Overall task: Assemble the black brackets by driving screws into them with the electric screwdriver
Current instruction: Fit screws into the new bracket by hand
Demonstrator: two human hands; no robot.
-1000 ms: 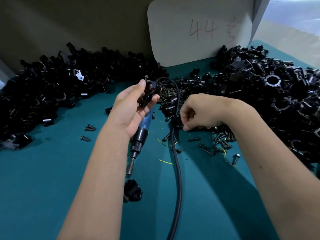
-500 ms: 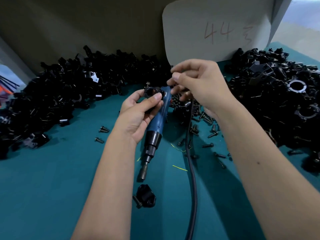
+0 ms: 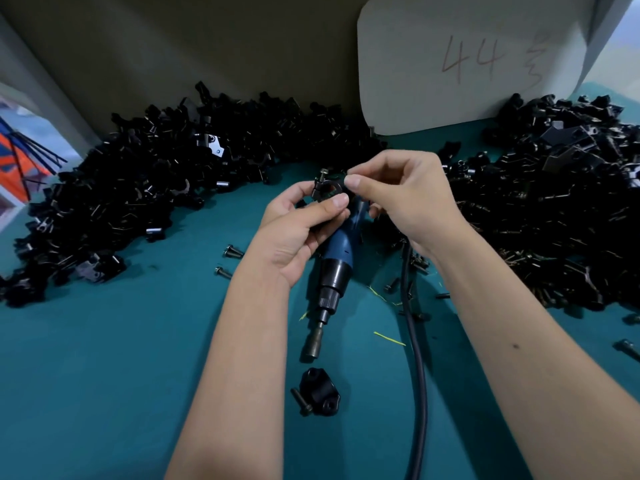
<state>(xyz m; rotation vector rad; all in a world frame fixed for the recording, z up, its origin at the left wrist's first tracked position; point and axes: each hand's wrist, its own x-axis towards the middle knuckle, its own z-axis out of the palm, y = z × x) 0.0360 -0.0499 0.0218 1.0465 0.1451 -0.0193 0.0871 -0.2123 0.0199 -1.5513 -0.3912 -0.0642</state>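
Note:
A small black ring-shaped bracket (image 3: 327, 188) is held up over the middle of the table, a screw standing out of its top left. My left hand (image 3: 298, 233) pinches it from below between thumb and fingers. My right hand (image 3: 398, 199) pinches its right side with thumb and forefinger. Under both hands the blue electric screwdriver (image 3: 334, 271) lies on the green table (image 3: 104, 375), bit pointing toward me. Its black cable (image 3: 417, 358) runs down to the near edge. Another black bracket (image 3: 318, 391) with a screw beside it lies just below the bit.
A large pile of black brackets (image 3: 156, 188) fills the back left and another pile (image 3: 554, 209) the right. Loose screws (image 3: 228, 259) lie scattered around the screwdriver. A white card marked 44 (image 3: 467, 60) leans on the back wall.
My right hand came up from the screw pile on the right to the bracket and now pinches it. My left hand kept holding the bracket above the screwdriver.

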